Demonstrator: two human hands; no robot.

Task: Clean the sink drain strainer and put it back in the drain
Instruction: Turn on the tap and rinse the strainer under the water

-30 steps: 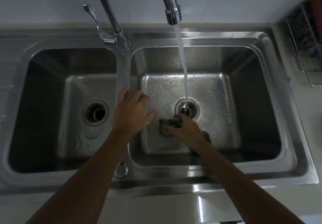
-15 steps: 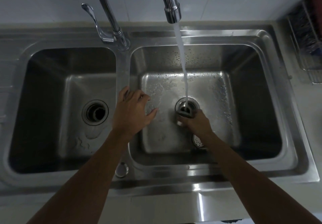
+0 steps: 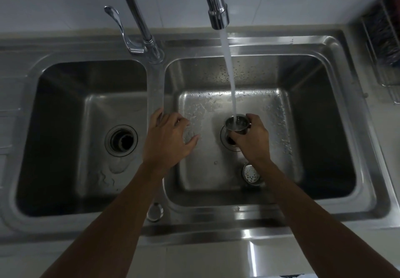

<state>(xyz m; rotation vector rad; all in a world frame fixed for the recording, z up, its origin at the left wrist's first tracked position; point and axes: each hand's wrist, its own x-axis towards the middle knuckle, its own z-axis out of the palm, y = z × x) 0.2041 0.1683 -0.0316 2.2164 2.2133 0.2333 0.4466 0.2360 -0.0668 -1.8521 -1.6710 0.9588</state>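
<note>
My right hand is shut on a small steel strainer basket, held mouth-up just above the right basin's drain. The running water stream from the tap spout falls straight into the strainer. My left hand rests open on the divider between the two basins, fingers spread, holding nothing. A second perforated steel strainer piece lies on the right basin floor, close to my right wrist.
The double steel sink has a left basin with an open drain. The tap lever and tap base stand at the back of the divider. A wire rack sits on the counter at the right. A round cap is on the front rim.
My right hand has lifted the strainer basket from the basin floor beside the drain up into the water stream. The left hand has stayed on the divider.
</note>
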